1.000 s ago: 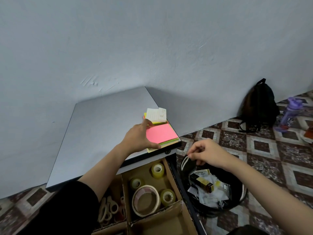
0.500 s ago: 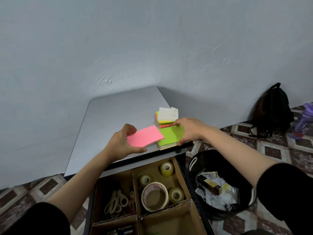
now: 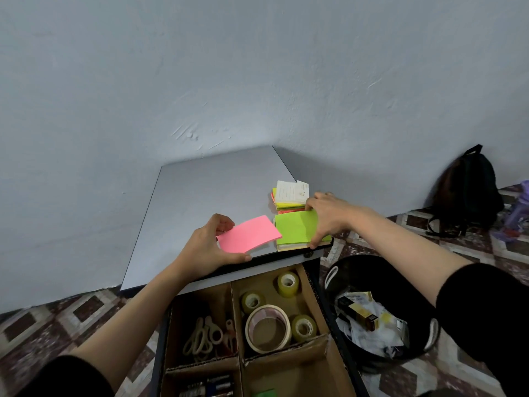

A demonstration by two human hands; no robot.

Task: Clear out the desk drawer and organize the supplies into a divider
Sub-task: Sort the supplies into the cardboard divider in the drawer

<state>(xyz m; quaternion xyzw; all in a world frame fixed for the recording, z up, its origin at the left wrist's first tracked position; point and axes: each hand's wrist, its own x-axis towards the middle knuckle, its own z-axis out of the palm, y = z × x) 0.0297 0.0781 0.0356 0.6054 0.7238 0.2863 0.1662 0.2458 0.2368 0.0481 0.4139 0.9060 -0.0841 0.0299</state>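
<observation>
Left hand (image 3: pixel 206 247): it grips the pink sticky pad (image 3: pixel 248 234), thumb on the near edge and fingers curled on the far edge, at the front of the counter (image 3: pixel 200 196).
Right hand (image 3: pixel 329 216): it pinches the green sticky pad (image 3: pixel 296 228) by its right side.
Green sticky pad: it lies on top of a small pile at the counter's front right corner, at 3 o'clock from the pink one. The pink pad's corner reaches over its left edge.
Note pile (image 3: pixel 292 193): more bright pads with a white lined sheet on top, at 12 o'clock from the green pad.
Divider (image 3: pixel 237 310): brown cardboard, sitting in the open drawer (image 3: pixel 158 362) at 6 o'clock from the hands.
Tape rolls (image 3: pixel 267 328): one big and three small, in the far right box.
Scissors (image 3: pixel 206 336): in the box at 9 o'clock from the tape.
Bin (image 3: pixel 357 270): black, on the floor at 3 o'clock from the drawer, with paper scraps inside.
Backpack (image 3: pixel 466 193): dark, leaning on the wall at 2 o'clock from the counter.
</observation>
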